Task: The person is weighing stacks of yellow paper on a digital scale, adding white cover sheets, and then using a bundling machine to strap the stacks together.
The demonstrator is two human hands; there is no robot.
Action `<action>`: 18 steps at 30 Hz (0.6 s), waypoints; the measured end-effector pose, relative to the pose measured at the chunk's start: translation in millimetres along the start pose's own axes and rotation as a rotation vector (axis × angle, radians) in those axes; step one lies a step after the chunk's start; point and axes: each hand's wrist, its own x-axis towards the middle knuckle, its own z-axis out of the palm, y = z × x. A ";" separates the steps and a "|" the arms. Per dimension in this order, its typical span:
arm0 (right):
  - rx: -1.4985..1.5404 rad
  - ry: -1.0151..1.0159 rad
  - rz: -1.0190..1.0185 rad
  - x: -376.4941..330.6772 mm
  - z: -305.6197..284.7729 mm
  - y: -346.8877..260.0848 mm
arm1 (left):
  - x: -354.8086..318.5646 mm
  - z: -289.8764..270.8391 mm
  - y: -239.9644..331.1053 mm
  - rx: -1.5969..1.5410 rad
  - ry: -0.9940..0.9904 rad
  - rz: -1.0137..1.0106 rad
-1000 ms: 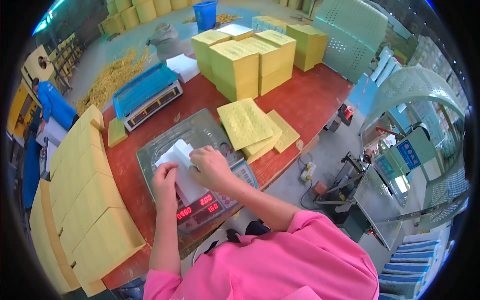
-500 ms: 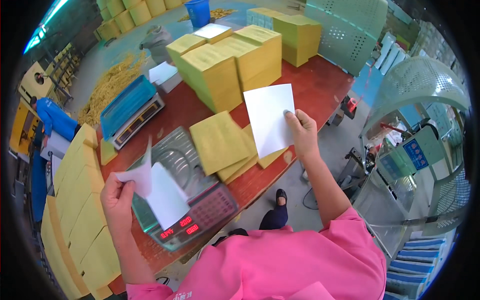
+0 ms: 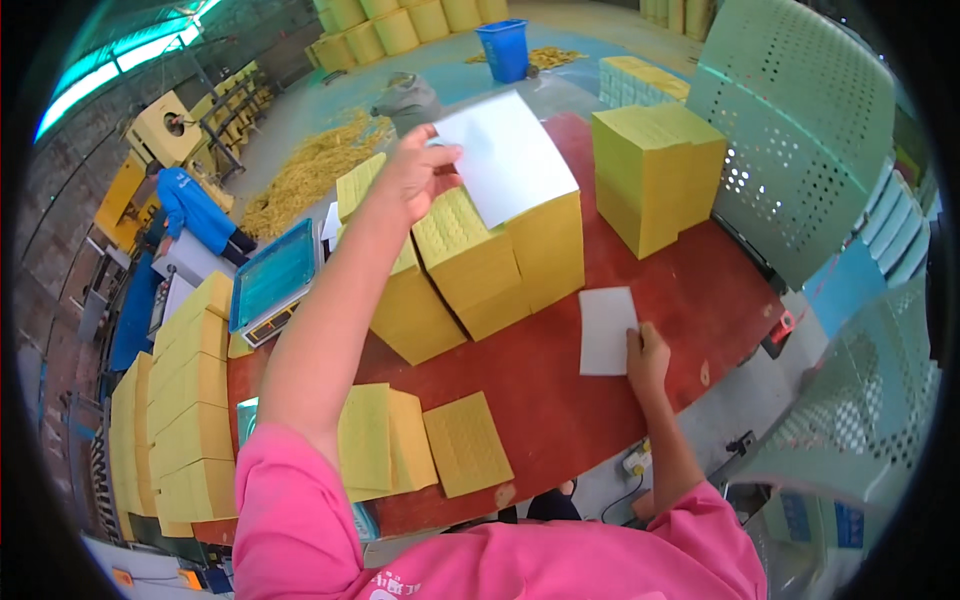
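My left hand (image 3: 412, 172) reaches far forward and pinches the left edge of a large white paper sheet (image 3: 512, 165). That sheet is over the tops of the yellow paper stacks (image 3: 470, 265); whether it touches them I cannot tell. My right hand (image 3: 650, 358) grips the right edge of a smaller-looking white sheet (image 3: 605, 335) at the red table (image 3: 560, 400), thumb on top. Between my arms, near the table's front edge, are yellow paper sheets (image 3: 468, 445). My left arm hides most of what lies under it.
A blue-tray scale (image 3: 275, 280) stands at the left, beside piled yellow blocks (image 3: 190, 400). Another yellow stack (image 3: 655, 180) is at the back right, before a perforated green metal guard (image 3: 800, 140). A person in blue (image 3: 200, 212) works at far left. A blue bin (image 3: 503, 52) stands beyond.
My left hand has moved from above the digital scale to the far yellow stacks, holding white paper. My right hand still holds a white sheet, now low at the table. The view has shifted.
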 end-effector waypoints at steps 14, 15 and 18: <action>0.077 -0.042 -0.050 10.8 -7.9 -9.7 | 72.2 13.9 -49.7 0.484 0.171 -0.227; 0.077 -0.045 -0.046 11.6 -8.2 -9.4 | 68.5 11.7 -45.7 0.405 0.151 -0.251; 0.043 -0.061 -0.059 12.0 -8.6 -10.4 | 55.3 4.2 -34.8 0.098 0.110 -0.194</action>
